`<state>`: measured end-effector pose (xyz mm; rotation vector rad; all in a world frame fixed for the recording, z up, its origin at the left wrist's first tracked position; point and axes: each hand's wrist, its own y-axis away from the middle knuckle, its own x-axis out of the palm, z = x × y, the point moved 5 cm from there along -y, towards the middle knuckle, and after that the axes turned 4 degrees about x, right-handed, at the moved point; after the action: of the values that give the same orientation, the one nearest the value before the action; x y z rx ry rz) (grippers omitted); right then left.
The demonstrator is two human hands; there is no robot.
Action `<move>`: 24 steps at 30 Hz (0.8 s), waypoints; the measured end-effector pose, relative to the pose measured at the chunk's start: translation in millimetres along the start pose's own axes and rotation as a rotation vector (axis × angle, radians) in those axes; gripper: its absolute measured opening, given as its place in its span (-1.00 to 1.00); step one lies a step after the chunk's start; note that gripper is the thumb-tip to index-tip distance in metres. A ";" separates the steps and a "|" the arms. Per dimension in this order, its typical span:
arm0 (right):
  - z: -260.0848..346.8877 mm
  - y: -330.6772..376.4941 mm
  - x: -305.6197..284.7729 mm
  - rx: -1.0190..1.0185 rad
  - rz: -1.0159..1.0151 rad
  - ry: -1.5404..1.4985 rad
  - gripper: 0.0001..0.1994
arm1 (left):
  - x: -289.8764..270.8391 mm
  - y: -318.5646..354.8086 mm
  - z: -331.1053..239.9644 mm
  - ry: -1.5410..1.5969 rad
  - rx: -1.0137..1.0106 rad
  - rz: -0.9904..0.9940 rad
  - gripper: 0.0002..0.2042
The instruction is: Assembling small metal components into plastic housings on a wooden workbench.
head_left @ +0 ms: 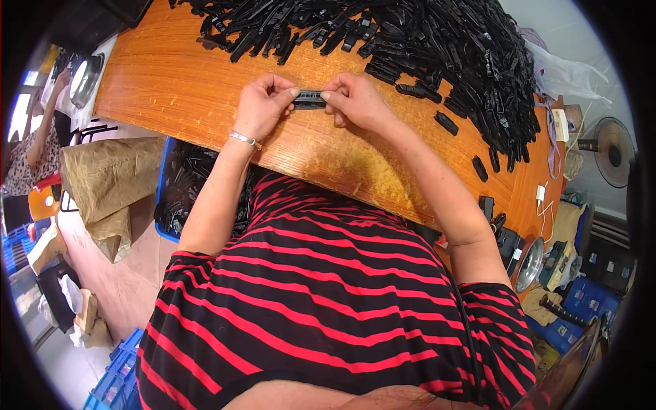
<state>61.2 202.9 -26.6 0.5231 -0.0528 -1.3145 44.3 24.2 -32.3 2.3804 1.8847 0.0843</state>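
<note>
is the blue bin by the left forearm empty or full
Not empty: black parts show inside the bin. Whether it's full, cannot tell: the forearm and table hide some.

Pinching with left hand [263,106] and right hand [355,101].
Opposing thumbs [288,96] to curled fingers [273,80]; positioning both hands near but apart; angling left forearm [217,179] and right forearm [436,167] inward.

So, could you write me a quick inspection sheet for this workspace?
Surface: wooden table, worn along the near edge.
Piece in hand: slim black molded part; exact type unclear.
Clutter: big heap of black parts on the far and right side.
Hands: left hand and right hand pinch opposite ends.
Cables: white connector with cord, right.
Surroundings: blue crate and crumpled brown sheet left; fan right.
</note>
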 end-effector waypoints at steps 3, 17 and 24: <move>-1.6 -2.5 2.1 0.006 0.013 0.010 -0.86 | -0.4 1.3 2.5 -0.029 -0.016 -0.014 -0.90; 8.3 -8.5 2.7 0.177 0.061 -0.021 -0.83 | -5.4 -2.7 13.8 -0.093 -0.090 -0.045 -0.88; -0.5 -13.9 -0.1 0.276 0.114 0.052 -0.82 | -2.5 -11.3 7.4 -0.273 -0.155 -0.004 -0.86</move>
<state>48.8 201.0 -32.6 0.7781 -0.2203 -1.1873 33.7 23.9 -40.9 2.1613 1.6924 -0.0869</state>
